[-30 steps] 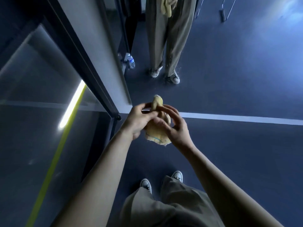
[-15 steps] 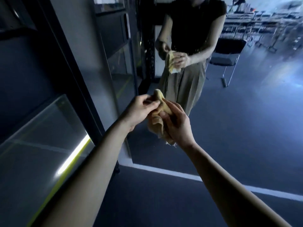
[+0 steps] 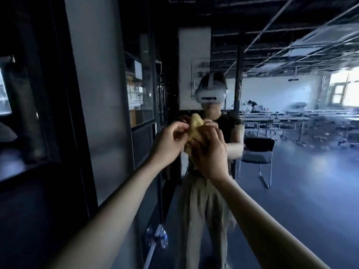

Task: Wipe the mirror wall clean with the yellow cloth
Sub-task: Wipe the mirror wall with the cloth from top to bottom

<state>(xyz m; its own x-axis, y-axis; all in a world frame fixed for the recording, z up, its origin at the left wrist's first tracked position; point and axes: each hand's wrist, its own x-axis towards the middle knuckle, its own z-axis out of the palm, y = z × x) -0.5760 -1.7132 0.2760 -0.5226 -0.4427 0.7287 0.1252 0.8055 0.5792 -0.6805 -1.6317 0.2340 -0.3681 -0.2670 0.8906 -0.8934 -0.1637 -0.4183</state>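
Before the mirror wall point(image 3: 291, 171), left hand point(image 3: 168, 145) and right hand point(image 3: 210, 154) grip the yellow cloth point(image 3: 195, 126).

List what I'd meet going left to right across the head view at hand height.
Grey wall panel → left hand → yellow cloth → right hand → reflected black chair → rows of desks.

- The right hand point(image 3: 210, 154) hides most of the cloth point(image 3: 194, 124).
- Bottom edge cuts the left forearm point(image 3: 108, 210) and right forearm point(image 3: 268, 226).
- The desks point(image 3: 310, 121) are blurred.
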